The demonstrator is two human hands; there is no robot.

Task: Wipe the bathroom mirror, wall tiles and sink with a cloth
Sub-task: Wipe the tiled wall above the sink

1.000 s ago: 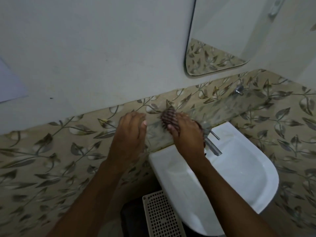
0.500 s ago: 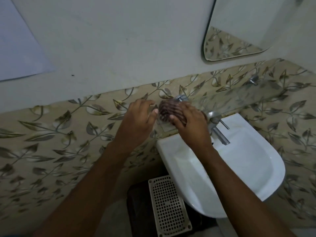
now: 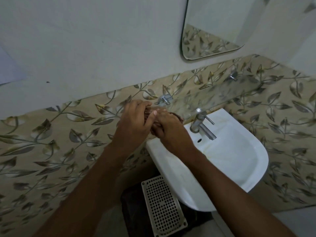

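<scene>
A dark reddish-brown cloth (image 3: 178, 116) is bunched between both hands over the back left corner of the white sink (image 3: 239, 161). My left hand (image 3: 135, 124) curls round its left side. My right hand (image 3: 168, 127) grips it from the right, and most of the cloth is hidden under the fingers. Leaf-patterned wall tiles (image 3: 68, 134) run behind the hands. The mirror (image 3: 213, 26) hangs at the upper right above the sink.
A chrome tap (image 3: 201, 124) stands just right of my right hand. A glass shelf (image 3: 213, 93) on two chrome brackets juts from the tiles above the sink. A perforated white plastic basket (image 3: 162, 206) lies on a dark thing under the sink.
My left hand has left the tiles and closed on the cloth beside my right hand. The cloth came down off the tiles towards the sink's corner. The view shifted slightly.
</scene>
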